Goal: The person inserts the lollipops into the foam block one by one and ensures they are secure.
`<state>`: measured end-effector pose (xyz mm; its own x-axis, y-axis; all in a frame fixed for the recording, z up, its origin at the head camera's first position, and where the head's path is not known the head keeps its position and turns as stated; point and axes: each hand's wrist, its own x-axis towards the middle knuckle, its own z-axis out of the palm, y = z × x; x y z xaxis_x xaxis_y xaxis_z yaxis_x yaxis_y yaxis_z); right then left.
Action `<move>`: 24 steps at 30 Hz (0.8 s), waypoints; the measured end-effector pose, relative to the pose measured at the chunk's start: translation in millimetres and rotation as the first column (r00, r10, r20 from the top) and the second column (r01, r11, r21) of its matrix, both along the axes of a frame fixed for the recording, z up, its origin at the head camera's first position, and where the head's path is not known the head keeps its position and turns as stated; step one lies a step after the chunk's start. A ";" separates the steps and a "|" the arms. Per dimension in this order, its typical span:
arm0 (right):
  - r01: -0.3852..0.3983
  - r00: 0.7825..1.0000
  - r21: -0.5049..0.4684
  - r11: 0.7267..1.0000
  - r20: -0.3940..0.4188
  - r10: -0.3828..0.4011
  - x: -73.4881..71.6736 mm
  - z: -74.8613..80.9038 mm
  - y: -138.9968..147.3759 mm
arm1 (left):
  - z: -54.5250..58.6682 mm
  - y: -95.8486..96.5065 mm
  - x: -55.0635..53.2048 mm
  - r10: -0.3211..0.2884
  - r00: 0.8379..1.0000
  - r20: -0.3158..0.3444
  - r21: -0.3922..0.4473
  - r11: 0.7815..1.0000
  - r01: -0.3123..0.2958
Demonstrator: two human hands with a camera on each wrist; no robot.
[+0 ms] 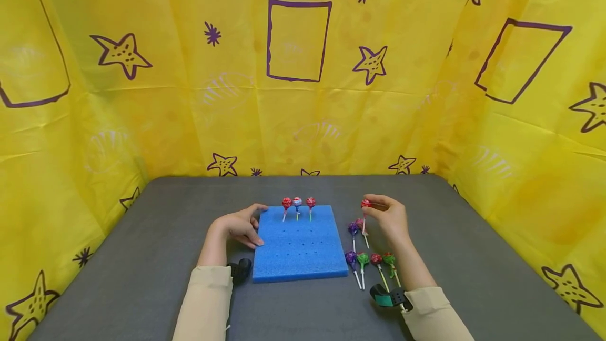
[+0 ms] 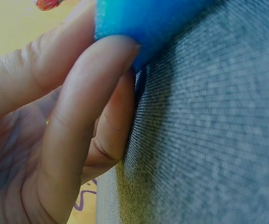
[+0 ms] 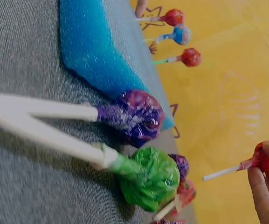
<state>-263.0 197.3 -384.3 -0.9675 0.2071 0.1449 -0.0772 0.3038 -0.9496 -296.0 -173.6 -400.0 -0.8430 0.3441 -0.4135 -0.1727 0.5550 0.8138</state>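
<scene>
My right hand (image 1: 389,220) pinches a red-wrapped lollipop (image 3: 263,158) by its candy head, its white stick hanging down above the table. On the left, my left hand (image 1: 240,227) holds the left edge of a blue foam block (image 1: 303,270), the thumb pressed on its side. Along the block's far edge stand a red lollipop (image 1: 286,203), a blue-and-white lollipop (image 1: 297,202) and another red lollipop (image 1: 310,202). Rows of small holes mark the foam. Several more lollipops lie right of the block, among them a purple one (image 3: 139,116) and a green one (image 3: 149,179).
The grey table (image 1: 189,199) carries the block and the lollipops. Yellow curtains (image 1: 180,120) with purple drawings enclose it at the back and sides. A dark wrist strap (image 1: 392,297) on the right arm overlaps some lollipop sticks in the head view.
</scene>
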 end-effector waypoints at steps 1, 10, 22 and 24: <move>-0.001 1.000 0.003 1.000 0.004 0.001 -0.5 -0.3 -1.3 | 0.2 0.1 0.0 0.000 1.000 0.001 -0.001 1.000 0.000; -0.013 1.000 -0.011 1.000 0.002 0.013 -5.0 -1.0 -20.2 | 2.1 0.6 0.4 0.005 1.000 0.014 -0.003 1.000 -0.005; -0.022 1.000 -0.027 0.999 -0.003 0.022 -6.9 -4.6 -47.2 | 0.1 -0.4 0.8 0.006 1.000 0.007 0.001 1.000 -0.006; -0.030 1.000 -0.035 0.999 -0.009 0.030 -6.9 -5.5 -51.3 | 0.1 -0.5 1.6 0.006 1.000 0.006 0.003 1.000 -0.006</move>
<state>-269.9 146.0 -389.9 -0.9721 0.1831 0.1466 -0.0942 0.2679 -0.9588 -294.4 -174.1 -399.9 -0.8424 0.3402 -0.4178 -0.1813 0.5512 0.8144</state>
